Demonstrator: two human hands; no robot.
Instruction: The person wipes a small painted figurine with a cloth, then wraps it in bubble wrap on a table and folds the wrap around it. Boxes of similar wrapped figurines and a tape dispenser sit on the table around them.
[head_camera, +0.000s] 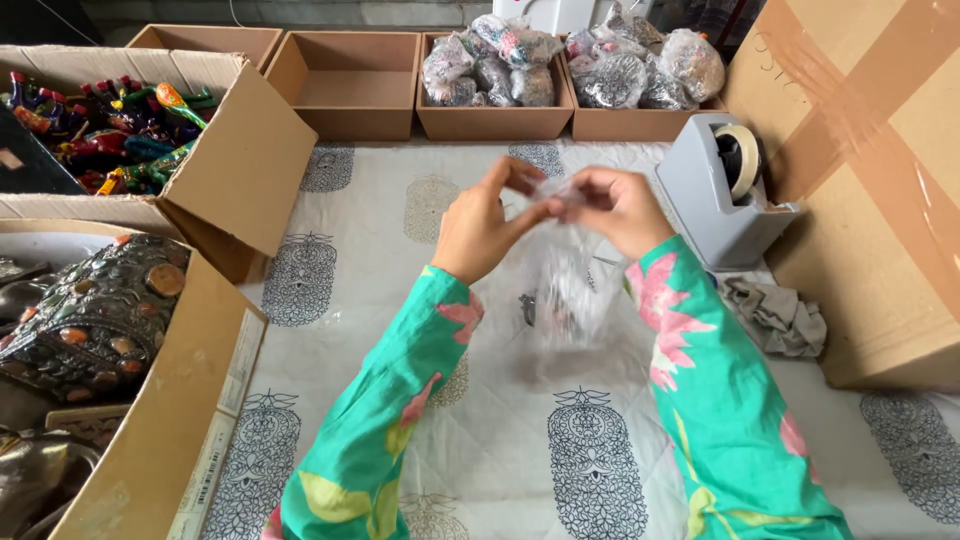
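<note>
I've got both hands pinched on the top of a clear plastic bag (568, 285) — left hand (478, 228), right hand (622, 210) — hanging above the printed cloth (400, 200). Thin and slippery, I'd say; best gripped at the mouth. Tape dispenser (722, 190) just right.

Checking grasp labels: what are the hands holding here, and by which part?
Both the left hand and the right hand pinch the top edge of a small clear plastic bag; the bag hangs below them, its contents blurred.
</note>
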